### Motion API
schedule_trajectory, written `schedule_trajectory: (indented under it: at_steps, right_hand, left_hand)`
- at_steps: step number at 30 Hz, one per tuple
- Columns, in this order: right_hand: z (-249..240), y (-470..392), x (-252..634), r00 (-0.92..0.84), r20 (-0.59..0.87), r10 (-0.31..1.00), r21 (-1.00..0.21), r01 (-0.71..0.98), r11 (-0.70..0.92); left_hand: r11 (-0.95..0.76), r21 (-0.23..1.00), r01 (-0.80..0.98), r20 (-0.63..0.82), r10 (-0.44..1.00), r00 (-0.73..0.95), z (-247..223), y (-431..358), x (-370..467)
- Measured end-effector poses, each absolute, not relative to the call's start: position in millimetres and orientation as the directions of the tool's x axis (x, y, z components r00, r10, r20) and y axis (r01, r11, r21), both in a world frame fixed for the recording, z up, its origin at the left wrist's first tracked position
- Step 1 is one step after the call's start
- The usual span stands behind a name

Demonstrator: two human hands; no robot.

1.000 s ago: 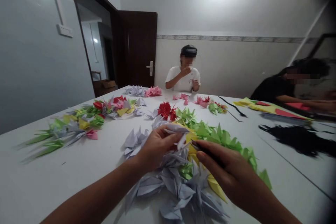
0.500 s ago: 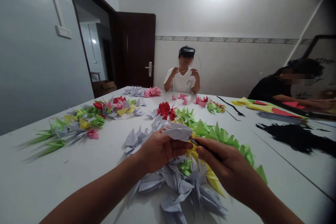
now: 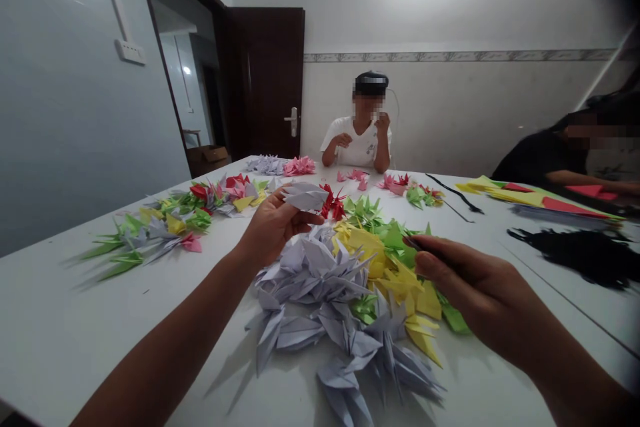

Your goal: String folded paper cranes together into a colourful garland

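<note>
Just in front of the left hand (image 3: 273, 223), a folded grey paper piece (image 3: 307, 197) is held out, pinched at its left end by that hand, while the other fingers are left loosely curled beneath it. In the right hand (image 3: 480, 287), the fingers are closed around a slim dark tool (image 3: 417, 243); its tip is pointed toward the left hand, well apart from the piece, and its exact kind cannot be told.

Between and below the hands, a heap of grey pieces (image 3: 320, 277) is spread on the white table (image 3: 100, 307), bordered toward the right hand by yellow pieces (image 3: 357, 243) and green pieces (image 3: 363, 210). Red pieces (image 3: 331, 203) are seen just right of the left hand. To the left of that hand, a mixed-colour row (image 3: 175, 223) is laid out. Beyond the right hand, a black heap (image 3: 585, 260) and coloured sheets (image 3: 530, 197) are placed. Across from both hands, a person in a white top (image 3: 353, 143) is seated, with both hands raised.
</note>
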State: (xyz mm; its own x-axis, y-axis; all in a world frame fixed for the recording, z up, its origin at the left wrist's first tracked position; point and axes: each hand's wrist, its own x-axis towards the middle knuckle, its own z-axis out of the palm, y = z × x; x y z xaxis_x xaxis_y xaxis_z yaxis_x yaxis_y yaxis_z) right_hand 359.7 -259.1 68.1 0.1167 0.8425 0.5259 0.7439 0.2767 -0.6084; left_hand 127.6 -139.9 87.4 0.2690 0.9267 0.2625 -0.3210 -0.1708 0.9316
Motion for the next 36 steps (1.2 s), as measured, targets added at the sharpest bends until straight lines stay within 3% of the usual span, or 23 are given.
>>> schedule_trajectory:
  at_steps: [4, 8, 21, 36]
  right_hand:
    - [66.9, -257.7, 359.8, 0.092, 0.517, 0.851, -0.597, 0.751, 0.281]
    - [66.7, -257.1, 360.2, 0.057, 0.507, 0.860, -0.576, 0.765, 0.288]
    - [67.8, -257.5, 358.8, 0.010, 0.553, 0.833, -0.498, 0.806, 0.321]
    - [53.1, -261.3, 388.8, 0.205, 0.555, 0.806, -0.547, 0.820, 0.169]
  left_hand:
    - [-0.384, 0.918, -0.100, 0.396, 0.902, 0.174, 80.9, -120.2, 117.7]
    - [-0.440, 0.898, -0.009, 0.438, 0.890, 0.127, 69.3, -99.0, 110.5]
    - [-0.410, 0.885, 0.220, 0.368, 0.906, 0.209, 44.5, -85.7, 112.5]
    - [-0.451, 0.786, 0.422, 0.352, 0.889, 0.294, 41.0, -82.7, 111.5]
